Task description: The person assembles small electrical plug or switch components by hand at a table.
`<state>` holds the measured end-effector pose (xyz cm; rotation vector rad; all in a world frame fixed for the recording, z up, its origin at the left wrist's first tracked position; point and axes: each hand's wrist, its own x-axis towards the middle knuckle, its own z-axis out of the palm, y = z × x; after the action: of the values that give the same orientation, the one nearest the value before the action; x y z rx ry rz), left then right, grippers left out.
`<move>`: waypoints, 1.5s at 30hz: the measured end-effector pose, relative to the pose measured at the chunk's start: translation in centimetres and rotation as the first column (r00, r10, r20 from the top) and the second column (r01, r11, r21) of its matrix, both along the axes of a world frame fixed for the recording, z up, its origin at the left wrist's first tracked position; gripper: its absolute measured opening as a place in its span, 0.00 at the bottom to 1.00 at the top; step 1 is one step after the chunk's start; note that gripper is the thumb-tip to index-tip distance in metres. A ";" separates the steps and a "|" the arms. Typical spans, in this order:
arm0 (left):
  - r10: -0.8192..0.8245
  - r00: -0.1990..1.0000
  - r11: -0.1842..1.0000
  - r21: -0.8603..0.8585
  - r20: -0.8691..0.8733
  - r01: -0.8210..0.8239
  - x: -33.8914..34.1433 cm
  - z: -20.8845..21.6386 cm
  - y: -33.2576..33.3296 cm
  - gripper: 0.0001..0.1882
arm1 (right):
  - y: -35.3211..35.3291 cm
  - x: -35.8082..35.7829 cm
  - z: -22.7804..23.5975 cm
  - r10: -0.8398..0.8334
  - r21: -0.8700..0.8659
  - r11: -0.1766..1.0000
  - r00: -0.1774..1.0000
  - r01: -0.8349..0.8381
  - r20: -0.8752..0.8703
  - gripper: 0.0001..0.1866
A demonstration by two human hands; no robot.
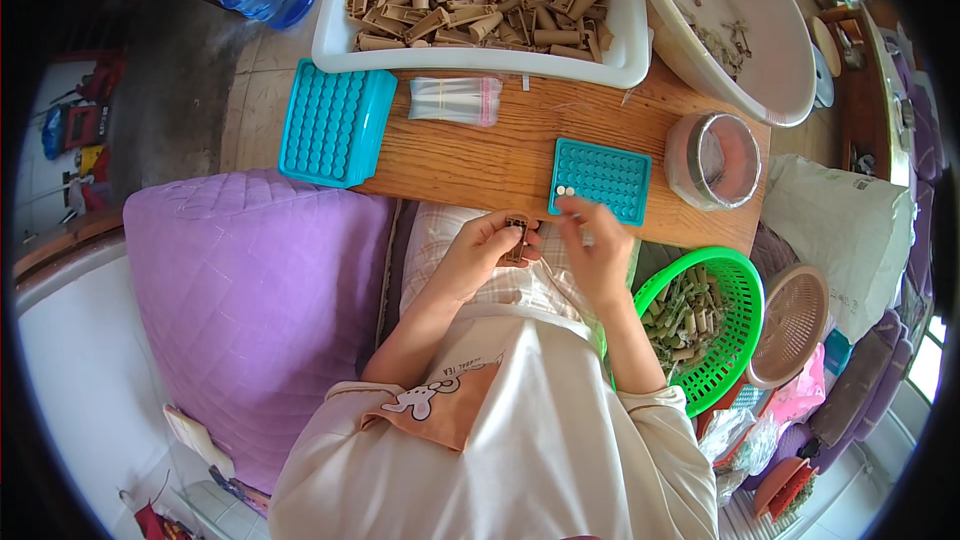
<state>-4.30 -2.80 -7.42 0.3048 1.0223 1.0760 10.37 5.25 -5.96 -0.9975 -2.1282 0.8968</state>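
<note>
Left hand (478, 252) on brown part (516, 240); right hand (600, 255) at teal tray (622, 183)

The left hand grips the part in front of the wooden table (460, 165). Right fingertips are at the tray's near-left corner, beside small white discs (565, 191). A tray stack (335, 125) stands left. Beyond is a white bin (450, 61) of brown half-cylinder pieces (480, 0); a green basket (741, 312) is right of the person.
</note>
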 end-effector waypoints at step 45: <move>-0.200 0.979 0.970 0.148 0.032 0.193 -0.3 2.4 0.1 0.17 | 16.5 -11.4 5.4 0.150 0.136 0.978 0.986 -0.160 0.080 0.09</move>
<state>-4.59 -2.70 -5.06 0.4863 0.8543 0.9739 -1.00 21.71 -0.51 -0.8105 -2.3182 0.7801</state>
